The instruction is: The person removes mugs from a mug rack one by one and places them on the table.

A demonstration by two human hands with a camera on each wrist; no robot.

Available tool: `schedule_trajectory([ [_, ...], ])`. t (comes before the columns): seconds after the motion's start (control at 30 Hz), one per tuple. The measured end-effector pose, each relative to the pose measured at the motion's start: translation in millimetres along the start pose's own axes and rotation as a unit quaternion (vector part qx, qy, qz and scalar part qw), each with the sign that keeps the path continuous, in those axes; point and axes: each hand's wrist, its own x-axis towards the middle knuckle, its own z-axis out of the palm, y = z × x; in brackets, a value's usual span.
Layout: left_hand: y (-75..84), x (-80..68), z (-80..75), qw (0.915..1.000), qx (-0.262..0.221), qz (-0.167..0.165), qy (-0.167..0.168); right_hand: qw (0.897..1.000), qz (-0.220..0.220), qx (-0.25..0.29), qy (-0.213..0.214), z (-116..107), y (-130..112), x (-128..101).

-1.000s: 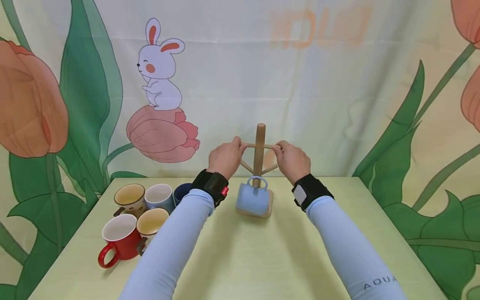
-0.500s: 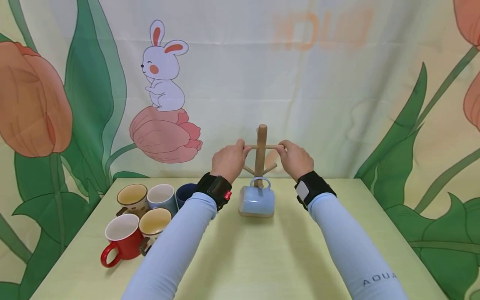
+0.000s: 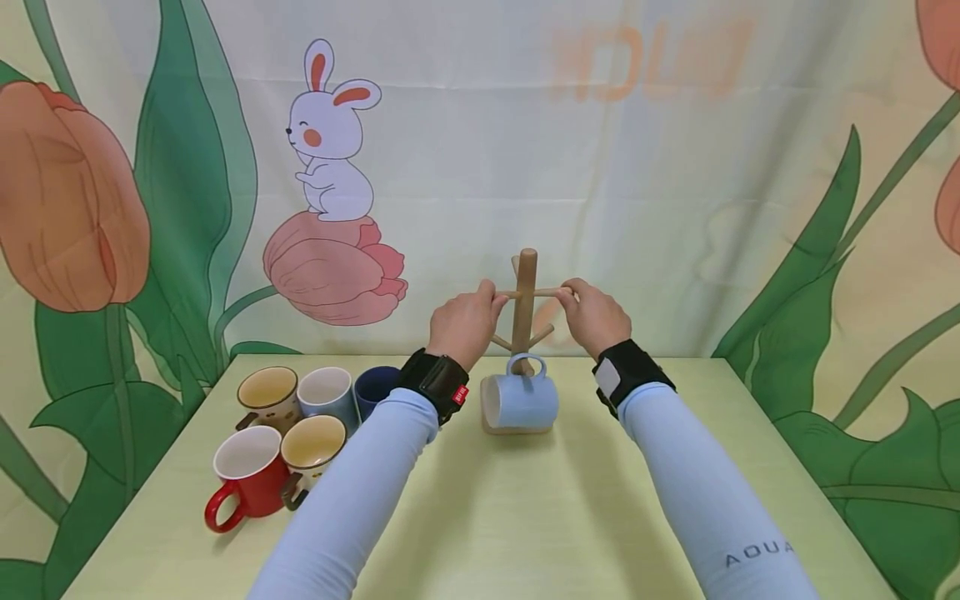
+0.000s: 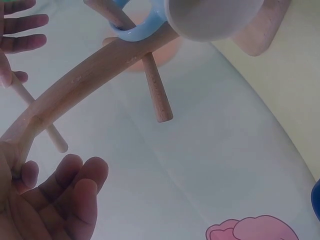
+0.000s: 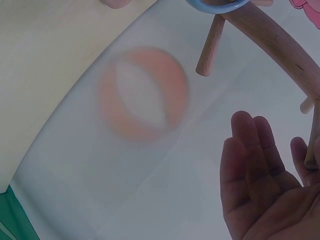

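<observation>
- I see the wooden mug tree standing at the far middle of the yellow-green table, between my two hands and just ahead of them.
- My left hand is at the left tip of the upper cross peg; the left wrist view shows the thumb and forefinger pinching a peg end while the other fingers lie loosely spread.
- My right hand is at the right tip of the same peg; in the right wrist view the thumb side touches a peg end at the frame edge, the other fingers are straight and relaxed, and I cannot tell for sure whether it pinches.
- A light blue mug hangs by its handle from a lower peg at the front of the tree, lying on its side with its mouth turned left, below and between my wrists.
- Five more mugs stand together at the table's left, well apart from the tree: a red mug, two cream mugs, a pale blue-grey one and a dark blue one partly hidden by my left sleeve.
- Readable writing: "AQUA" on my right sleeve. The small red tag on the left wrist strap is too small to read, and the faint orange lettering on the backdrop is mirrored and washed out.
</observation>
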Motion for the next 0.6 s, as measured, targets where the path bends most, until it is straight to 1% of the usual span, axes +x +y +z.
schedule_trajectory([
  [0.33, 0.6, 0.6, 1.6, 1.0, 0.005, -0.002, 0.005, 1.0, -0.004, 0.003, 0.0, -0.6, 1.6, 1.3],
  [0.6, 2.0, 0.2, 2.5, 0.9999, 0.009, -0.002, 0.013, 1.0, -0.008, 0.001, -0.013, -1.2, 3.5, 3.7],
])
